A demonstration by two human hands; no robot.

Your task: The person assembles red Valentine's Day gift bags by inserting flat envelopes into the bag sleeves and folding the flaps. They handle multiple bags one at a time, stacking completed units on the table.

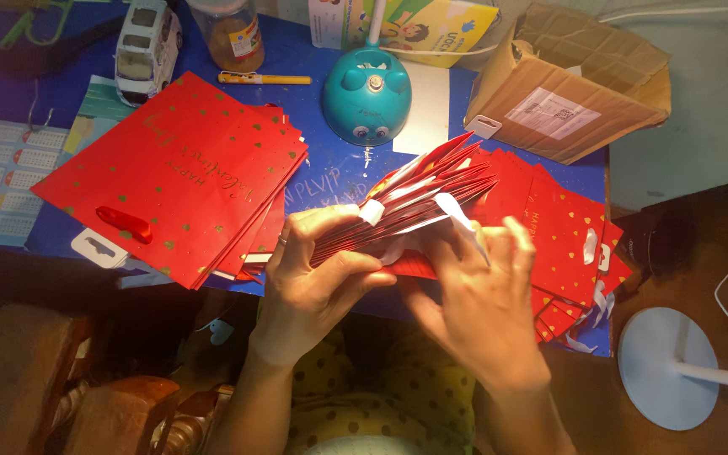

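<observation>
in the head view, the left hand (318,270) is curled shut around the near end of a bundle of red paper bags (414,202), thumb across the front and fingers wrapped over the top edge, with a ring on one finger. the bundle is lifted a little off the blue table (330,173) and fans out away from the person, white ribbon handles showing between the bags. the right hand (473,295) is half open, fingers spread and bent, its fingertips touching the underside and near edge of the same bundle and one white ribbon loop (461,215); it is not clearly clamped on anything. just right of the hands lies a spread pile of red bags (566,232) with gold hearts, partly hanging over the table edge. to the left sits a neater stack of red bags (174,181). behind the bundle stand a teal round lamp (366,93) and a cardboard box (570,84).
</observation>
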